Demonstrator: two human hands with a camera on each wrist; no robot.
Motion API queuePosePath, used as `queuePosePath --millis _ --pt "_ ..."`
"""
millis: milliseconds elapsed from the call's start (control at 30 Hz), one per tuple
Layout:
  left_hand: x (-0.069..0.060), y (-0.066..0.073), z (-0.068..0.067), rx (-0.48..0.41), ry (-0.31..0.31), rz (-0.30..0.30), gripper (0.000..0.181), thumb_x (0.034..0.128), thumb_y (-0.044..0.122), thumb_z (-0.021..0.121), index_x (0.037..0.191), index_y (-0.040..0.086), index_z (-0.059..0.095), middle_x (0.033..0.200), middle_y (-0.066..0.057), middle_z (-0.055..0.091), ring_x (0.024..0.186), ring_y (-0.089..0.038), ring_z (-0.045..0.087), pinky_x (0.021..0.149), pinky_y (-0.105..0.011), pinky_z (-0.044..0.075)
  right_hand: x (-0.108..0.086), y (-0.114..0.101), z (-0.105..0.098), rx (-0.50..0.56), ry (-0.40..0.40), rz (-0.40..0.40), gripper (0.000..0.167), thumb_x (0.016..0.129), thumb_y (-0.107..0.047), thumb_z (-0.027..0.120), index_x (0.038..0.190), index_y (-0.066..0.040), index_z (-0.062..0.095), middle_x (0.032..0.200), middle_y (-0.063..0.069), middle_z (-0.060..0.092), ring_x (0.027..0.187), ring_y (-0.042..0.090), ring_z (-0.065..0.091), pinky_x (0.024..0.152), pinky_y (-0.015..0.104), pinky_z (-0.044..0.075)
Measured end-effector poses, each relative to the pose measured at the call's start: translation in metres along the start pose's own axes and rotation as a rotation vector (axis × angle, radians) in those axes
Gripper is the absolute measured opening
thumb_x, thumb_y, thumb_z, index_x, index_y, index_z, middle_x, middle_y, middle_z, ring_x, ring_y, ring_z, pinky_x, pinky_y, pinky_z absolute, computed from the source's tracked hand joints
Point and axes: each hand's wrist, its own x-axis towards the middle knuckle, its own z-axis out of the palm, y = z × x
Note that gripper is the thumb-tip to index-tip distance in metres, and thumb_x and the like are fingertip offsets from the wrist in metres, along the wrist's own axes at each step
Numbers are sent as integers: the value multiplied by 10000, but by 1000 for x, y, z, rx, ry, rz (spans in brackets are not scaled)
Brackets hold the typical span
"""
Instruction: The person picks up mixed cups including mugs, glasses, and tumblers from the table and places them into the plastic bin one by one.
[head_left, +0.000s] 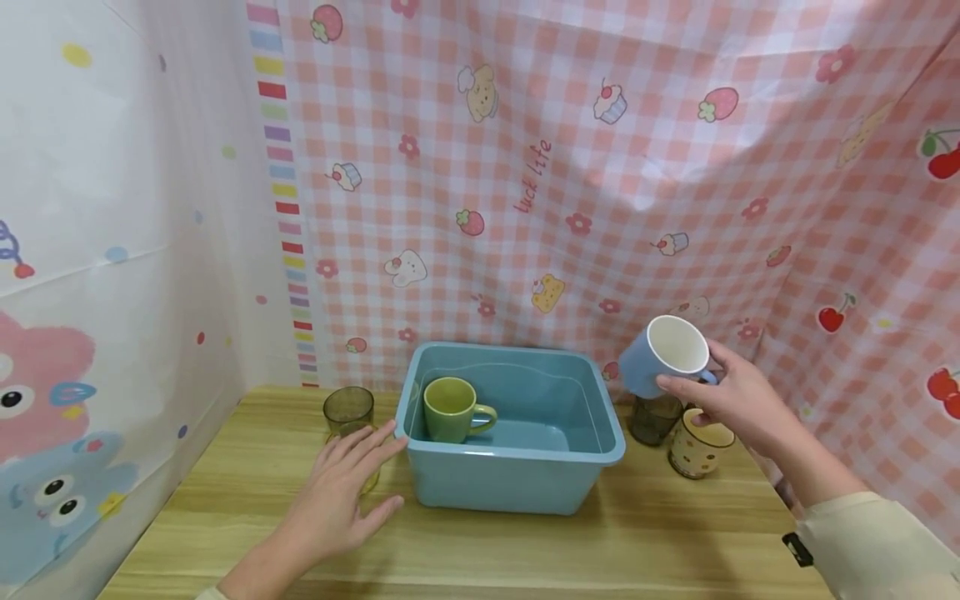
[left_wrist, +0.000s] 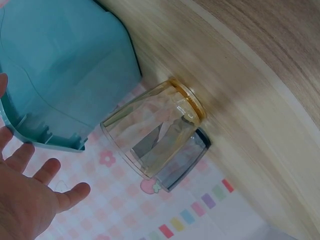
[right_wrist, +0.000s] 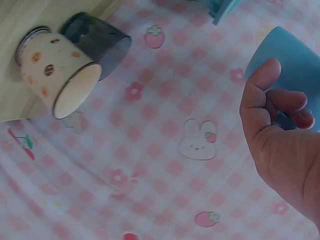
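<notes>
A blue mug (head_left: 643,360) with a white inside is held up in the air, tilted, by my right hand (head_left: 738,400), whose fingers and thumb grip it at the handle side. In the right wrist view my right hand (right_wrist: 285,135) curls its fingers at the blue mug (right_wrist: 292,65). My left hand (head_left: 333,492) has its fingers spread, fingertips at the left rim of the blue-green bin (head_left: 502,479). Inside the bin, at its left end, a green mug (head_left: 447,421) stands upright. In the left wrist view my left hand (left_wrist: 25,195) is beside the bin (left_wrist: 65,65).
Left of the bin stand a dark glass (head_left: 348,404) and a yellowish glass (left_wrist: 155,130), partly behind my left hand. Right of it stand a dark glass (head_left: 651,423) and a cream patterned cup (head_left: 693,454). A checked cloth (head_left: 525,250) hangs behind the table (head_left: 652,542).
</notes>
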Motion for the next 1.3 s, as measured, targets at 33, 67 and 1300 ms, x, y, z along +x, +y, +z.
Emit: queuePosePath --millis 33,67,1300 --pt "0 0 0 -1 -4 -2 740 854 347 870 1526 222 586 1632 -73 544 1373 -445 587 1037 -815 452 1 -3 1 -4 -2 -2 929 984 -502 751 1709 -200 256 1508 273 556 1040 201 675 746 380 668" --pt "0 0 0 -3 -8 -4 738 859 354 867 1528 223 584 1635 -72 541 1376 -446 585 1041 -816 449 2 -7 2 -6 -6 -4 935 979 -508 754 1708 -196 258 1502 274 560 1040 218 677 739 381 666" --pt "0 -2 -1 -10 -23 -7 731 868 366 862 1527 222 582 1647 -69 527 1392 -460 574 1041 -836 437 33 -72 78 24 -243 -62 881 879 -465 874 1608 -196 459 1423 180 632 1094 258 705 780 464 675"
